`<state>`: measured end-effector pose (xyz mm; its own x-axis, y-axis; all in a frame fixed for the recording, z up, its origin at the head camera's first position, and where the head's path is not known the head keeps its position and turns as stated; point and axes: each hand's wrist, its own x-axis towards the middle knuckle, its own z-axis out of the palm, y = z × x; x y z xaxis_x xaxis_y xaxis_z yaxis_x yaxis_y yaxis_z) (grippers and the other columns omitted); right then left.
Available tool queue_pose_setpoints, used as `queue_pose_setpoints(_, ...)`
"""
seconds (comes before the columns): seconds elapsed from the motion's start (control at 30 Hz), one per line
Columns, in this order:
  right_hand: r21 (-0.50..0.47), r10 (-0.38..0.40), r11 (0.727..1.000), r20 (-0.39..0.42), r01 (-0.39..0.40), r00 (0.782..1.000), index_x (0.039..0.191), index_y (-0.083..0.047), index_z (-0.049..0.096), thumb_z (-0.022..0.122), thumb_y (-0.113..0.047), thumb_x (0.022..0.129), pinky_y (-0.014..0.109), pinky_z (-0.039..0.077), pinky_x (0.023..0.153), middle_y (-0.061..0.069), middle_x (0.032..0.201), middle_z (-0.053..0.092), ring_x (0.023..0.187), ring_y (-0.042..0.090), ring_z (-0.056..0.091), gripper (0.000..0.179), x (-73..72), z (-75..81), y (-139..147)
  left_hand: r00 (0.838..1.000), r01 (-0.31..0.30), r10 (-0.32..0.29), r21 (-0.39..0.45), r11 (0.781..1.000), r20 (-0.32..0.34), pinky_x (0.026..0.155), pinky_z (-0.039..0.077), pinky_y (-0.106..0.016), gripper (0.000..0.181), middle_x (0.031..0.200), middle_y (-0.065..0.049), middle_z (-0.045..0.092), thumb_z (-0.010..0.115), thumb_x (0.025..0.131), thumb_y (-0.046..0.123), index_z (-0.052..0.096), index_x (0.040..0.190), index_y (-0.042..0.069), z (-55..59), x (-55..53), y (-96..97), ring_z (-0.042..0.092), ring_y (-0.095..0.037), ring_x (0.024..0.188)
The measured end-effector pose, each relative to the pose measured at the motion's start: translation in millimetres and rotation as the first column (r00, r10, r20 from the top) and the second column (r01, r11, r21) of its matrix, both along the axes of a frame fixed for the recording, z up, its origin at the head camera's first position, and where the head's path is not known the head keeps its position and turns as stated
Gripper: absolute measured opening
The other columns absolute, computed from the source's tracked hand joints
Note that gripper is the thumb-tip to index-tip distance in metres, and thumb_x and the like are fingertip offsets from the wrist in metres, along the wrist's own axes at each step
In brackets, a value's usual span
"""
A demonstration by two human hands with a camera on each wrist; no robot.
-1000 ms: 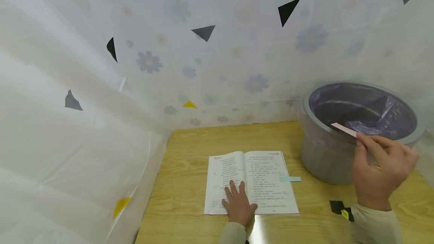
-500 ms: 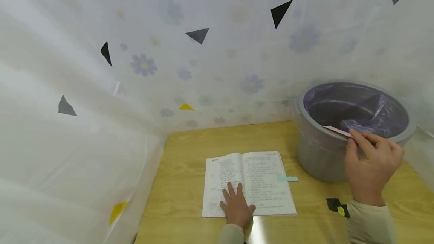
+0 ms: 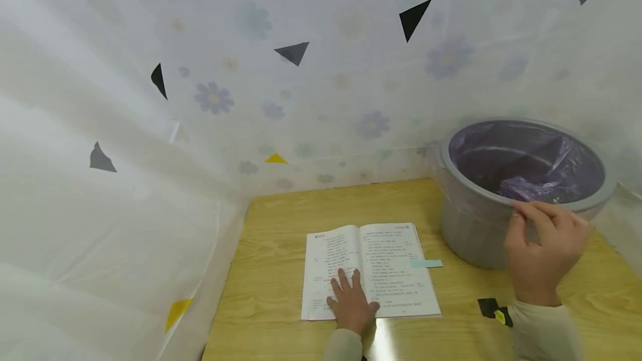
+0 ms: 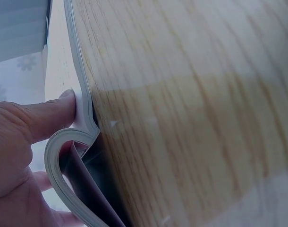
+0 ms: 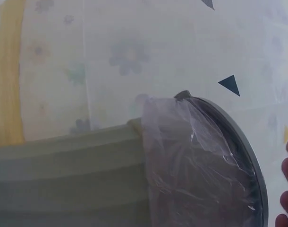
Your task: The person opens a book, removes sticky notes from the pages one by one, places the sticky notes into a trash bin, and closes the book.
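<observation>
An open book with printed pages lies on the table, a pale blue page marker strip jutting from its right page. Across the lower left page and the centre fold, my left hand rests with fingers spread; in the left wrist view its thumb presses on the page near the curved spine. My right hand is over the near rim of a grey bin lined with a purple plastic bag. Its thumb and forefinger tips are close together, and no strip shows between them.
Under the book is a wood-grain table. A small black and yellow piece is beside my right sleeve. Floral plastic sheeting with triangular patches encloses the back and left.
The pink strip that my right thumb and forefinger pinched over the bin is gone from view. The hand stays at the rim, shifted slightly left. My left hand stays on the book.
</observation>
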<state>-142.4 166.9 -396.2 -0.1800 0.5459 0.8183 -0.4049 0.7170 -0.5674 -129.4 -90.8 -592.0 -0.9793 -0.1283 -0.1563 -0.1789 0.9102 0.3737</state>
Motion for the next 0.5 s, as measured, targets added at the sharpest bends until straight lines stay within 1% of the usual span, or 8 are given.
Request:
queue_pose_setpoints(0.07,0.011,0.041,0.999,-0.062,-0.041,0.997,0.076,0.008,0.075,0.061,-0.007,0.082,0.02,0.033,0.093,0.031,0.079,0.066,0.078,0.022,0.054,0.021,-0.7,-6.2,-8.1,1.0,-0.004,0.004,0.004,1.0,-0.004,0.105,0.028,-0.079,0.092,0.161,-0.024,0.025,0.084,0.072,0.043,0.041,0.149,0.016,-0.7,0.0,0.7,0.026,-0.054,0.145)
queue_pose_setpoints(0.13,0.063,0.121,0.991,-0.073,-0.117,0.99,0.075,0.008,0.075,0.063,-0.007,0.082,0.015,0.035,0.089,0.03,0.076,0.065,0.078,0.023,0.054,0.021,-0.7,-16.0,-14.0,1.0,-0.005,0.006,0.008,1.0,-0.011,0.105,0.028,-0.079,0.091,0.161,-0.024,0.026,0.084,0.072,0.043,0.041,0.149,0.017,-1.0,0.2,1.3,0.027,-0.053,0.145)
queue_pose_setpoints(0.17,0.097,0.17,0.982,-0.062,-0.163,0.984,0.076,0.009,0.075,0.064,-0.007,0.083,0.013,0.036,0.088,0.029,0.076,0.065,0.079,0.019,0.055,0.021,-0.7,-21.9,-16.3,1.0,-0.005,0.005,0.013,1.0,-0.009,0.105,0.028,-0.079,0.091,0.161,-0.024,0.025,0.084,0.072,0.044,0.041,0.149,0.017,-1.1,0.5,1.4,0.026,-0.053,0.145)
queue_pose_setpoints(0.23,0.169,0.267,0.95,-0.002,-0.263,0.964,0.079,0.009,0.075,0.065,-0.005,0.084,0.009,0.037,0.087,0.028,0.077,0.065,0.081,0.014,0.055,0.018,-0.2,-36.0,-19.1,1.0,-0.001,0.001,0.011,1.0,-0.009,0.105,0.028,-0.078,0.091,0.161,-0.023,0.025,0.084,0.072,0.044,0.041,0.149,0.018,-0.6,1.5,1.1,0.027,-0.053,0.145)
queue_pose_setpoints(0.3,0.225,0.328,0.911,0.112,-0.345,0.938,0.083,0.007,0.075,0.065,-0.001,0.084,0.006,0.037,0.086,0.025,0.08,0.066,0.087,0.004,0.054,0.013,0.6,-52.8,-20.2,1.0,-0.001,0.001,0.002,1.0,-0.007,0.105,0.029,-0.078,0.091,0.161,-0.023,0.026,0.083,0.072,0.045,0.042,0.149,0.018,0.2,3.0,0.1,0.027,-0.053,0.145)
queue_pose_setpoints(0.4,0.237,0.376,0.86,0.304,-0.451,0.876,0.09,0.002,0.076,0.067,0.007,0.081,0.003,0.037,0.085,0.017,0.086,0.069,0.093,-0.005,0.053,0.014,-0.4,-79.0,-22.1,1.0,0.006,-0.006,-0.012,1.0,-0.02,0.105,0.031,-0.078,0.09,0.161,-0.024,0.027,0.083,0.073,0.045,0.042,0.148,0.017,3.2,5.7,-1.7,0.028,-0.053,0.145)
queue_pose_setpoints(0.43,0.234,0.374,0.848,0.372,-0.475,0.85,0.092,0.0,0.076,0.068,0.009,0.079,0.003,0.038,0.084,0.013,0.087,0.07,0.092,-0.006,0.053,0.017,-1.8,-88.0,-23.1,1.0,0.009,-0.009,-0.018,1.0,-0.026,0.104,0.031,-0.077,0.09,0.16,-0.024,0.027,0.083,0.073,0.045,0.042,0.148,0.016,4.4,6.3,-2.1,0.029,-0.053,0.144)
queue_pose_setpoints(0.5,0.227,0.353,0.824,0.511,-0.519,0.784,0.095,-0.004,0.076,0.07,0.009,0.079,0.005,0.041,0.079,0.006,0.09,0.071,0.089,-0.006,0.053,0.021,-4.4,-106.0,-24.7,0.999,0.015,-0.016,-0.02,1.0,-0.046,0.103,0.033,-0.077,0.09,0.159,-0.024,0.029,0.083,0.073,0.045,0.042,0.147,0.015,7.2,6.9,-2.3,0.03,-0.053,0.143)
